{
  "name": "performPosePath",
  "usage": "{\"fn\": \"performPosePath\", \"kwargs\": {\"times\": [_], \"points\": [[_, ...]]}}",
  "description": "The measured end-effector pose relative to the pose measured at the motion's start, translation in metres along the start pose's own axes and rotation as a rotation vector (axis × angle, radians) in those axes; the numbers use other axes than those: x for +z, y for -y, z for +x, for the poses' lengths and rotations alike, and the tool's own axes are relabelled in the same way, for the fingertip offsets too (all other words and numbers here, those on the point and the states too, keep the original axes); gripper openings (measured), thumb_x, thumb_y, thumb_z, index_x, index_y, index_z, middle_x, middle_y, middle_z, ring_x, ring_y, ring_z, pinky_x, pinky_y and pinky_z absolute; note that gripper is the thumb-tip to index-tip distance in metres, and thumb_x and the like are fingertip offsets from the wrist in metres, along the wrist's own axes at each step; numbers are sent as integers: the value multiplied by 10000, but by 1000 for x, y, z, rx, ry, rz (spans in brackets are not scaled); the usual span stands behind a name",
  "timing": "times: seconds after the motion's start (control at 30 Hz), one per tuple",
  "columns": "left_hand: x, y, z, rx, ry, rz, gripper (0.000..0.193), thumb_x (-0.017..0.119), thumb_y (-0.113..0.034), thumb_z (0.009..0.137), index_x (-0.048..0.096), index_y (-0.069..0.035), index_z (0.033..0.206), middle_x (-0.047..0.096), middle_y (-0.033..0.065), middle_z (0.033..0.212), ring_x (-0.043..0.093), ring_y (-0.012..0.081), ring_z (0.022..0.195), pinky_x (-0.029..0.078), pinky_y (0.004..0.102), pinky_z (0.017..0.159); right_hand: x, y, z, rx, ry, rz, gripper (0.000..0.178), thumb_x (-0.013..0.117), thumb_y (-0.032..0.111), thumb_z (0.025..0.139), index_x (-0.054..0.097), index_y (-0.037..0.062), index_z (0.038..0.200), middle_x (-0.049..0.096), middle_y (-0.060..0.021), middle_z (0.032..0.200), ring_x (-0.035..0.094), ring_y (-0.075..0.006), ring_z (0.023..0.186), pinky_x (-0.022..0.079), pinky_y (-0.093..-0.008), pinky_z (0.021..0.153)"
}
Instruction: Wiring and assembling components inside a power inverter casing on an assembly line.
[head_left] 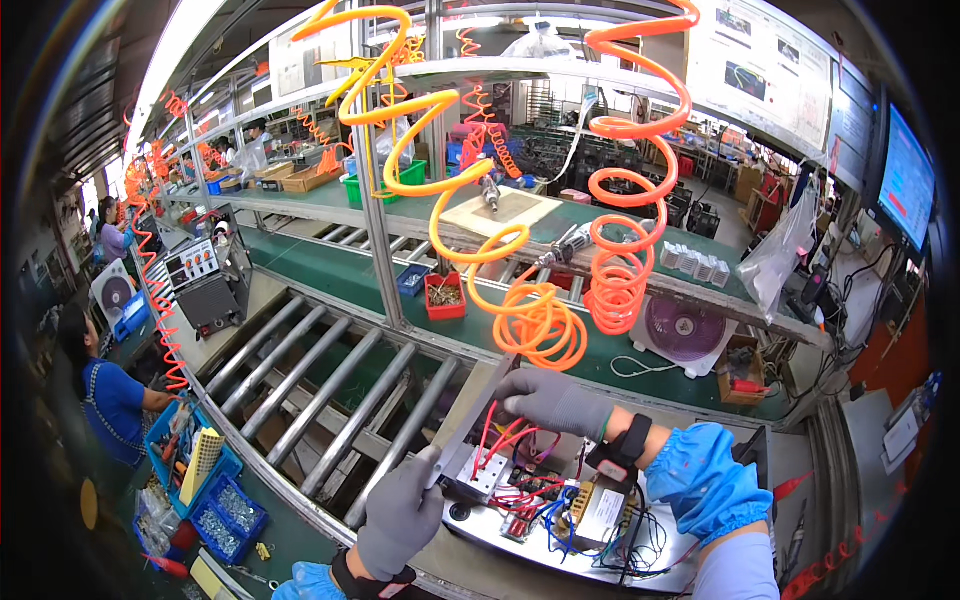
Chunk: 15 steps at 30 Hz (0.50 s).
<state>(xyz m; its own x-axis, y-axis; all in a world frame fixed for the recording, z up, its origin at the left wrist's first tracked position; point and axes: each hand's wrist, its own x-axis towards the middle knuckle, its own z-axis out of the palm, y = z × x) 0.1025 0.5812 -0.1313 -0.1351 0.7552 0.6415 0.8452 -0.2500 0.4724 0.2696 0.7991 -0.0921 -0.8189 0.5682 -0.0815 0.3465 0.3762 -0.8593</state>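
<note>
In front of me lies an open electrical unit (480,530) with a pale metal base. On it sit a transformer (601,513), a silver block (478,476) and bundles of red, blue and black wires (560,540). A grey metal panel (474,425) stands along the unit's left end. My left hand (400,510), in a grey glove, is closed on the panel's near end, thumb over the edge. My gloved right hand (556,402) has its fingers curled at the panel's far end, above red wires (492,440); its fingertips are partly hidden.
A roller conveyor (330,400) runs left of the unit. Orange coiled air hoses (540,325) hang ahead, near a red bin of screws (445,297). Blue trays of fasteners (228,520) stand at lower left. A fan (685,325) sits to the right. Another person (115,400) is at far left.
</note>
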Motion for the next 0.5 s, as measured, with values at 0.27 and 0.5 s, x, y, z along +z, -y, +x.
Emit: {"fn": "performPosePath", "kwargs": {"times": [0.27,0.5], "points": [[-22,-23,30,-45,185,-83,407,641,-80,731,626,-23,1134,632,195,1048,653,342,880,530,382,758,-41,7,-6,149,288,-1,335,575,96,843,609,4,1164,666,-70,988,616,-109,855,521,-265,715],[-8,-29,54,157,290,57,400,655,-130,741,638,-65,1135,599,228,1113,630,380,918,519,418,766,-23,-3,-2,156,308,-164,302,656,256,841,662,75,1082,660,-46,891,592,-132,805,475,-300,740]]}}
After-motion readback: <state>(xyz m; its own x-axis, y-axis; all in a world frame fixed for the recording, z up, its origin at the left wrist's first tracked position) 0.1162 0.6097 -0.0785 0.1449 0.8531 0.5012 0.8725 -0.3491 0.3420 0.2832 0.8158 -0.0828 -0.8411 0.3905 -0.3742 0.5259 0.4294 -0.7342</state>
